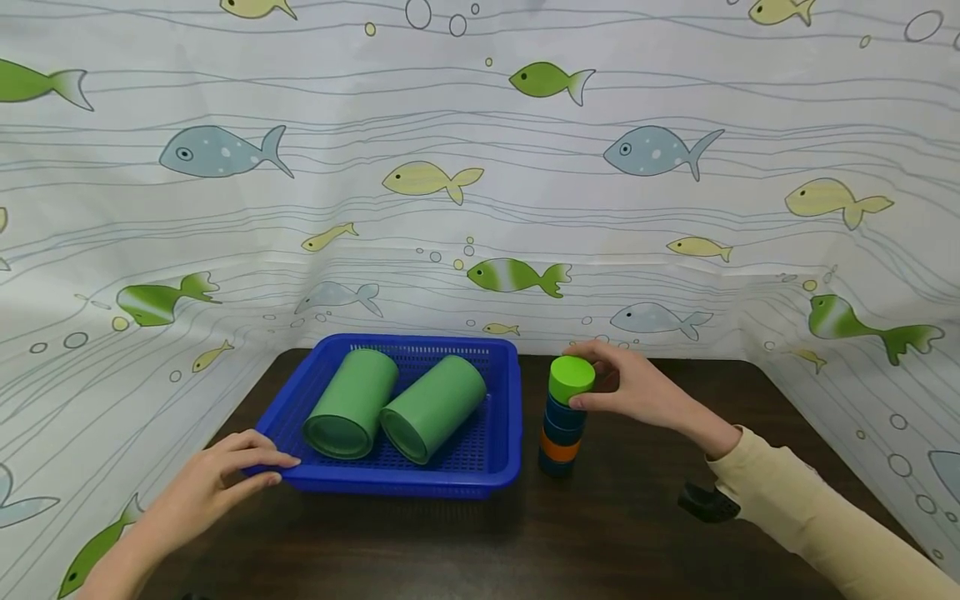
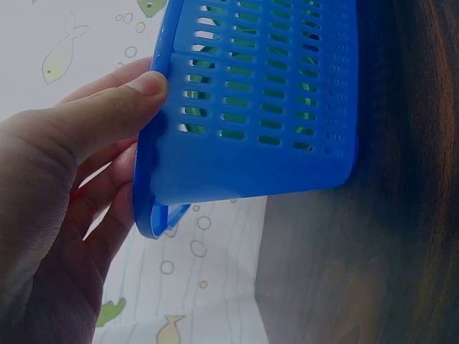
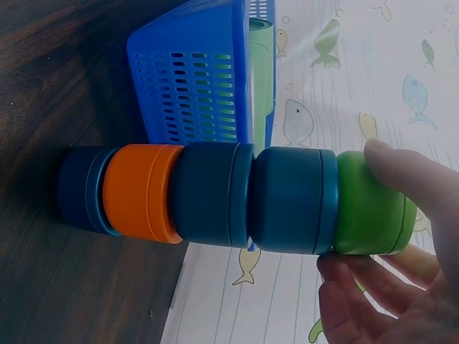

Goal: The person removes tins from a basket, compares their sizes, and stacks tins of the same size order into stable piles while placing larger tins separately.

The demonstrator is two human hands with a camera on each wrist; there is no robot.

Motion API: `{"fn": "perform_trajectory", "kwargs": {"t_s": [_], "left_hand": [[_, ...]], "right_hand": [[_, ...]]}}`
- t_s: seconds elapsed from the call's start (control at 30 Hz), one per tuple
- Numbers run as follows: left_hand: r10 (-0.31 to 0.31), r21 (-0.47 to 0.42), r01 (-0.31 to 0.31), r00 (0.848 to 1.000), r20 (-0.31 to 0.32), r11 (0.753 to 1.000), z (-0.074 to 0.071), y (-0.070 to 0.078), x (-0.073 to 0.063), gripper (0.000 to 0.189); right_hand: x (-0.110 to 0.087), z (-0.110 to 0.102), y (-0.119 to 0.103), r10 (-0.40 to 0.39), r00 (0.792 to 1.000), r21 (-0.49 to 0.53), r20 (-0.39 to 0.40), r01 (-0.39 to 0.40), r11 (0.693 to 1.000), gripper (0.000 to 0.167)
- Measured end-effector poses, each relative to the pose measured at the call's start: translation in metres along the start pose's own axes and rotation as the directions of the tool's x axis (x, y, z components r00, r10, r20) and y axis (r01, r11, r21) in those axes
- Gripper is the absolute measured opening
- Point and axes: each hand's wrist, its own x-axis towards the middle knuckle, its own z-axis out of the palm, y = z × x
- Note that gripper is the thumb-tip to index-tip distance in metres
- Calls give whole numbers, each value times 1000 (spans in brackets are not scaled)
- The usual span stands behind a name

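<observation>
In the head view, my left hand (image 1: 206, 483) is at the near left corner of a blue plastic basket (image 1: 405, 481). The left wrist view shows its thumb and fingers pinching the rim of the basket (image 2: 237, 168). To the right of the basket stands an upright stack of small round cups in dark blue, orange and teal (image 3: 294, 201). Topping that column is a bright green cup (image 1: 572, 377), gripped by my right hand (image 1: 637, 387) between thumb and fingers. It appears to touch the teal cup beneath it, and the stack leans slightly.
Two large green cylinders (image 1: 356, 392) lie on their sides in the basket. Everything stands on a dark wooden table (image 1: 615, 525). A white sheet (image 1: 525, 217) printed with fish rises behind the table and along both sides.
</observation>
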Motion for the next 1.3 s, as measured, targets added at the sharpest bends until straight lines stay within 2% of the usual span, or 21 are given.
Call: {"fn": "perform_trajectory", "kwargs": {"t_s": [0.13, 0.27, 0.5, 0.67, 0.83, 0.93, 1.1, 1.23, 1.3], "left_hand": [[-1, 3, 1, 1000, -1, 1000, 0, 0, 0, 54], [-2, -4, 2, 1000, -3, 1000, 0, 0, 0, 53], [1, -2, -1, 1000, -4, 1000, 0, 0, 1, 53], [1, -33, -1, 1000, -10, 999, 1, 0, 0, 52], [1, -35, -2, 1000, -12, 999, 1, -1, -1, 53], [0, -19, 0, 1000, -7, 1000, 1, -1, 0, 53], [-6, -4, 6, 1000, 0, 1000, -1, 0, 0, 53], [-7, 1, 7, 1000, 7, 1000, 0, 1, 0, 53], [-3, 0, 3, 1000, 7, 1000, 0, 1, 1, 53]], "right_hand": [[0, 0, -1, 11, 1000, -16, -3, -11, 1000, 64], [2, -2, -5, 13, 1000, -79, -12, -14, 997, 71], [12, -11, -26, -26, 999, -142, -42, 20, 990, 73], [23, -12, -46, -102, 994, -171, -34, 94, 981, 74], [38, -7, -67, -195, 981, -205, -9, 189, 960, 74], [50, -5, -81, -238, 971, -223, 23, 237, 946, 74], [76, 1, -101, -289, 948, -288, 137, 317, 904, 75], [97, 6, -117, -279, 927, -350, 252, 356, 866, 80], [106, 10, -125, -238, 921, -391, 309, 351, 851, 82]]}}
